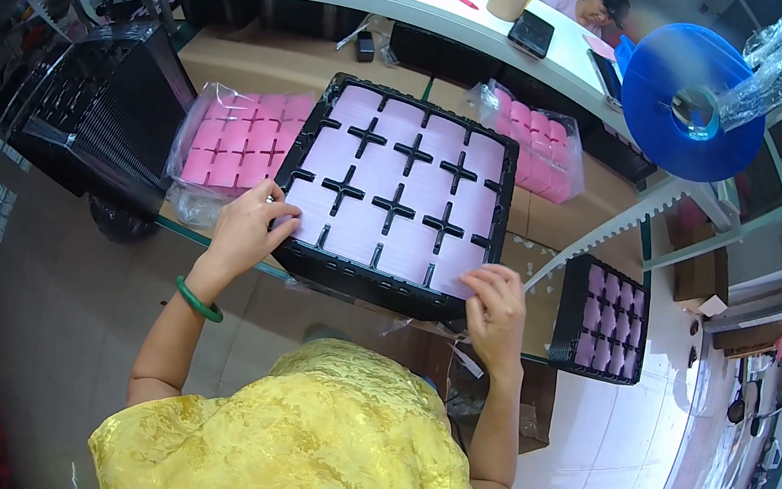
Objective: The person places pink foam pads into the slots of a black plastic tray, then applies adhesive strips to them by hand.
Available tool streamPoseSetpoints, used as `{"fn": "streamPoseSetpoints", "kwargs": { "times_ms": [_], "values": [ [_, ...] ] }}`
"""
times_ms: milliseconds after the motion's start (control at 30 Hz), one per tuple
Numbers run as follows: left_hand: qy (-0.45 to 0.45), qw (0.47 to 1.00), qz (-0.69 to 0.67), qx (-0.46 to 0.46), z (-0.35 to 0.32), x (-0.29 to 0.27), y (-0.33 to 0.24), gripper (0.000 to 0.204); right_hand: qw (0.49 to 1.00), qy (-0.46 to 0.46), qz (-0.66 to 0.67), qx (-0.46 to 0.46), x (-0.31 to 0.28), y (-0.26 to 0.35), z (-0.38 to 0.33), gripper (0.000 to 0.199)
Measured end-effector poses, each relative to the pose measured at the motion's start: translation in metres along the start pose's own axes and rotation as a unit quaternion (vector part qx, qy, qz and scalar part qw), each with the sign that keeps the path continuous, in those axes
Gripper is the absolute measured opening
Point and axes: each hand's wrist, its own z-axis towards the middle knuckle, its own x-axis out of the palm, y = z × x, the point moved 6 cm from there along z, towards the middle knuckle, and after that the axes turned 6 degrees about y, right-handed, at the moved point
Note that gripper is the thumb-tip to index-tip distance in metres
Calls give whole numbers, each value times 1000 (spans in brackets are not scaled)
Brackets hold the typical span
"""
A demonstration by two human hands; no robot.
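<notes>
I see the black tray point(364, 288) between left hand point(247, 228) and right hand point(499, 311), turned slightly clockwise, its long axis unclear. Both curl fingers at its near corners; from here I can't tell whether they pinch. Beyond the left, a pink pack point(236, 145) crowds it; tan tabletop point(241, 60) farther off.

Black tray point(354, 286) with black crosses point(412, 154) — lilac pieces point(379, 177), green bangle point(196, 303), mottled yellow top point(333, 428)
</notes>
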Motion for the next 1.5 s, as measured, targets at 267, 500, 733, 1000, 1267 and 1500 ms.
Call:
{"fn": "streamPoseSetpoints", "kwargs": {
  "times_ms": [267, 500, 733, 1000, 1267, 1500],
  "values": [
    [-50, 970, 137, 193, 149, 43, 9, 34, 996, -9, -92, 2, 49, -96, 145, 37],
    [128, 940, 293, 120, 171, 48, 34, 51, 928, 175, -326, 45, 32, -96, 144, 47],
    [90, 958, 172, 211, 18, 32, 2, 65, 974, 85, -175, -118, 28, -2, 13, 35],
    [29, 969, 140, 202, -5, 7, -5, 53, 966, 59, -234, -97, 10, 14, 3, 37],
    [32, 960, 142, 240, -28, 3, 4, 45, 981, 45, -178, -67, 7, 4, -9, 27],
    [12, 966, 77, 248, -28, -2, 10, 26, 990, 39, -124, -53, 6, 2, -16, 23]
  ]
}}
